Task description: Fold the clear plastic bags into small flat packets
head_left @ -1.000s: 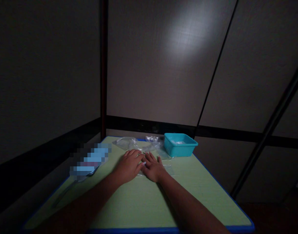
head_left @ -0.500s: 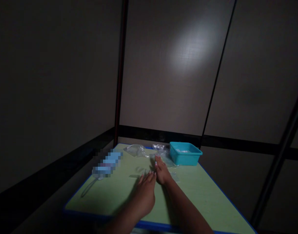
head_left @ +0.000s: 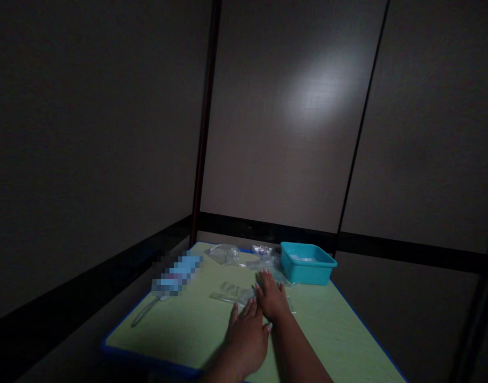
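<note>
A clear, flat plastic bag (head_left: 238, 292) lies on the green table top (head_left: 180, 335), partly covered by both hands. My left hand (head_left: 249, 335) rests palm down at the bag's near edge, its fingers apart and pointing forward. Just ahead and to the right, my right hand (head_left: 272, 298) lies flat over the bag with spread fingers. The two hands are close together, and neither grips anything that shows.
A turquoise basket (head_left: 309, 272) with clear plastic inside stands at the back right. Crumpled clear bags (head_left: 228, 254) lie along the far edge. At the left is a blurred blue item (head_left: 178, 275) with a strap. Walls rise behind and at the left.
The view has shifted, so the table sits slightly lower. My hands' fingers have spread more, with both thumbs now showing, and more of the flat bag is visible.
</note>
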A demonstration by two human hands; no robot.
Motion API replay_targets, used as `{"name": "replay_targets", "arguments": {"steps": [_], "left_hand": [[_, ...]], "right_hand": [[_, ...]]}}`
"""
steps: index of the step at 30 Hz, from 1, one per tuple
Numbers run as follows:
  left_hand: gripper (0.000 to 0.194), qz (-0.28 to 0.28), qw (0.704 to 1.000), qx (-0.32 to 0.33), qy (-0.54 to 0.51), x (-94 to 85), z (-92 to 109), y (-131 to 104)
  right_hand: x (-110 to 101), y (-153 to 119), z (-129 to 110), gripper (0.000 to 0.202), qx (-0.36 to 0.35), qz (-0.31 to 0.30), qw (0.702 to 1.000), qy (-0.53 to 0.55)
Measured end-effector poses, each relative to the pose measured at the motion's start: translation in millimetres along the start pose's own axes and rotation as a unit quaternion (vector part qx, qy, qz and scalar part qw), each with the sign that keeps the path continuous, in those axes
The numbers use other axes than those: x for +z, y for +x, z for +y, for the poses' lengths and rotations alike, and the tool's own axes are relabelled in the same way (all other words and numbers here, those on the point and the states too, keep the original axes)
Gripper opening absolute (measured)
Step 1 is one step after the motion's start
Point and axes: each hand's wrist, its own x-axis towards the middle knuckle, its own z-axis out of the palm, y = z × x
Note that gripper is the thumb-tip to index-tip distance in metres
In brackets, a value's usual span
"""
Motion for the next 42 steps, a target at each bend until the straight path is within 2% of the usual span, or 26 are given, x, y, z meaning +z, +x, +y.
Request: {"name": "replay_targets", "arguments": {"steps": [5,9,14,19,22,25,28,31,34,36,38,42], "left_hand": [[0.059,-0.011,0.999,-0.024,0.044,-10.8,-17,-15],[0.054,0.0,0.996,-0.045,0.076,-23.6,-43,-28],[0.053,0.022,0.986,-0.102,0.128,-33.4,-75,-38],[0.06,0.04,0.981,-0.127,0.137,-33.3,-84,-40],[0.065,0.06,0.982,-0.122,0.135,-32.4,-81,-40],[0.064,0.048,0.99,-0.066,0.115,-33.1,-68,-38],[0.063,0.013,0.997,-0.003,0.073,-34.5,-43,-27],[0.059,-0.017,0.998,0.044,0.04,-35.1,-15,-4],[0.06,-0.033,0.999,0.033,0.017,-32.4,3,23],[0.061,-0.036,0.998,0.043,0.003,-27.1,7,37],[0.063,-0.041,0.999,0.031,-0.009,-19.3,6,46],[0.063,-0.025,0.998,-0.056,0.014,-4.1,-5,50]], "right_hand": [[1,0,0,0.056,-0.005,-0.006,1.0,0.01],[-1,-1,0,0.057,-0.006,-0.009,1.0,0.015],[-2,-2,0,0.058,0.0,-0.013,1.0,0.022],[-2,-2,0,0.058,-0.001,-0.012,1.0,0.014],[-1,-2,-1,0.058,-0.001,-0.015,1.0,0.014],[-2,-2,-2,0.058,-0.002,-0.011,1.0,0.012],[-3,-3,-4,0.057,-0.005,-0.012,1.0,-0.002],[-4,-2,-3,0.053,-0.008,-0.041,0.999,-0.033],[-1,0,2,0.053,-0.029,-0.065,0.996,-0.061],[2,0,5,0.052,-0.044,-0.056,0.995,-0.067],[3,0,8,0.05,-0.048,-0.041,0.996,-0.066],[3,-2,6,0.052,-0.05,-0.037,0.996,-0.068]]}}
